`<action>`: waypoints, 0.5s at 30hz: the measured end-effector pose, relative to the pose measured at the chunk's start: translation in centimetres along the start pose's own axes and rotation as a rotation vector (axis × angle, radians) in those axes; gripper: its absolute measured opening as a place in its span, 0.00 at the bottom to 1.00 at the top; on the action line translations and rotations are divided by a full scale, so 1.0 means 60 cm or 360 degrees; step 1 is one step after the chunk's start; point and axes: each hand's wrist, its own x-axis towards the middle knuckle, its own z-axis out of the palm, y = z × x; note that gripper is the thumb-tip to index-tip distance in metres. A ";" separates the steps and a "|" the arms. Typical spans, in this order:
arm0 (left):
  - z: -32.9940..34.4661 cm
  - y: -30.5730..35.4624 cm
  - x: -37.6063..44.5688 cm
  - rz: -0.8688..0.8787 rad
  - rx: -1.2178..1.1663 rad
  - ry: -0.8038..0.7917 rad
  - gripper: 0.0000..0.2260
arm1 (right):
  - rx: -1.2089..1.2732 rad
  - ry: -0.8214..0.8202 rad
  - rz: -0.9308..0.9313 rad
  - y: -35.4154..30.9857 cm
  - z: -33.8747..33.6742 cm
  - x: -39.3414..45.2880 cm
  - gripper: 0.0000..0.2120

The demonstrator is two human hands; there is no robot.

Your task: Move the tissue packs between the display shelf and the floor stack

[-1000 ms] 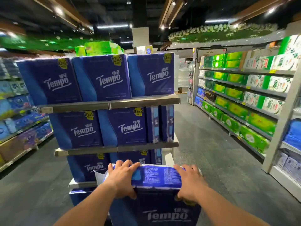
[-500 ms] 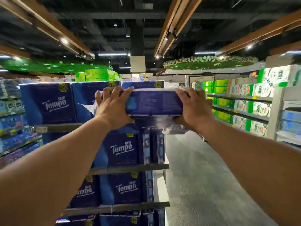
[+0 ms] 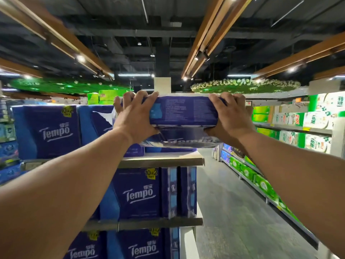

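Hands up high, I've got my left hand (image 3: 135, 116) and right hand (image 3: 230, 116) curled tight around the ends of a Tempo tissue pack (image 3: 183, 112), above the display shelf's (image 3: 162, 161) top tier, not yet set down.

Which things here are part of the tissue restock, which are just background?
In the job:
- tissue pack, held at its ends by left hand and right hand
- display shelf
- blue packs stocked on it

Background:
- green packs on the side rack
- ceiling lights
- floor
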 end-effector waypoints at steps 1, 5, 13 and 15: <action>0.023 -0.012 0.013 -0.0003 -0.0001 -0.0002 0.47 | 0.0018 -0.0036 0.0001 -0.001 0.021 0.017 0.47; 0.124 -0.056 0.067 -0.0002 -0.0030 0.0014 0.46 | 0.0016 -0.0053 0.0020 0.002 0.112 0.082 0.47; 0.287 -0.114 0.169 -0.0058 -0.0032 -0.0218 0.54 | 0.0047 -0.0274 0.0042 0.022 0.272 0.200 0.51; 0.317 -0.124 0.199 -0.0103 -0.0026 -0.0319 0.55 | 0.0069 -0.0401 0.0044 0.029 0.302 0.234 0.53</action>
